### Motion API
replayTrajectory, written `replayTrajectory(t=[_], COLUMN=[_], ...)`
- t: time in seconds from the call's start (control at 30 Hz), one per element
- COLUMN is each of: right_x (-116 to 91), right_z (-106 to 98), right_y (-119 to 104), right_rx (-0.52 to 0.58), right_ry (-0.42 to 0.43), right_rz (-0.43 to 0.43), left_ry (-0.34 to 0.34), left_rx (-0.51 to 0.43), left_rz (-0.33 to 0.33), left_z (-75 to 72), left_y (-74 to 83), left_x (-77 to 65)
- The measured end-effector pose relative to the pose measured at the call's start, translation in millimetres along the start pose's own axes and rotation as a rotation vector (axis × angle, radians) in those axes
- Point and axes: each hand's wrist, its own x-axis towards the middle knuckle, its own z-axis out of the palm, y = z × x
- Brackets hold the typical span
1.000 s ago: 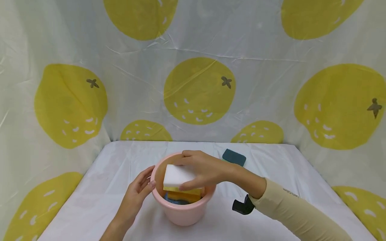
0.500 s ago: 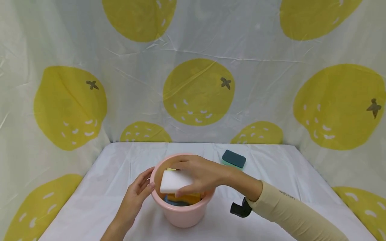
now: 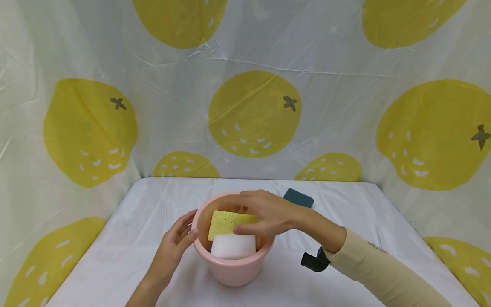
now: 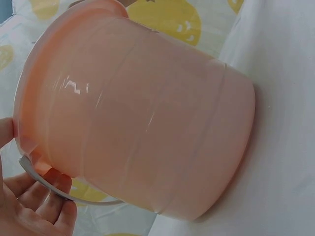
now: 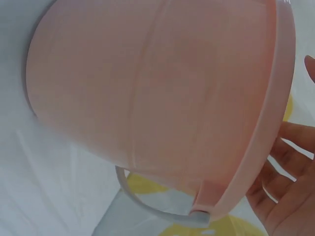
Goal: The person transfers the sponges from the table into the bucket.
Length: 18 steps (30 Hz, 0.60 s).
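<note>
A pink plastic bucket (image 3: 235, 273) stands upright on the white-covered table. My left hand (image 3: 173, 247) grips its left rim, thumb on the rim and fingers on the outer wall; in the left wrist view the fingers are by the grey handle (image 4: 66, 196). Inside lie a white sponge (image 3: 233, 247) at the near side and a yellow sponge (image 3: 226, 224) behind it. My right hand (image 3: 264, 213) reaches over the right rim with fingers loosely bent, thumb tip just over the place where the two sponges meet. The fingers (image 5: 293, 152) show past the rim in the right wrist view.
A dark green scouring sponge (image 3: 298, 198) lies on the table behind my right forearm. White cloth (image 3: 345, 264) covers the table, and a lemon-print curtain (image 3: 253, 55) closes off the back and both sides. A black wrist strap piece (image 3: 315, 260) hangs below my right sleeve.
My right hand has lowered the white sponge to the near side of the bucket and let go of it. The yellow sponge behind now shows. My left hand stays at the rim.
</note>
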Motion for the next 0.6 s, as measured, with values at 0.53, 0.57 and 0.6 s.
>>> replayTrajectory(t=[0.53,0.57,0.6], right_x=[-34,-35,-37], right_z=[-20,-21,-22], right_y=[17,19,22], right_rx=[-0.063,-0.068,-0.076], right_ry=[0.085,0.092,0.099], right_rz=[0.047,0.048,0.055], left_ry=[0.009,0.011,0.015], left_rx=[-0.005,-0.005,-0.006], left_rz=[-0.012,-0.013,-0.014], left_z=[2.3,2.5,2.9], left_y=[3.1,3.4,3.7], left_x=[-0.7,-0.9,-1.3])
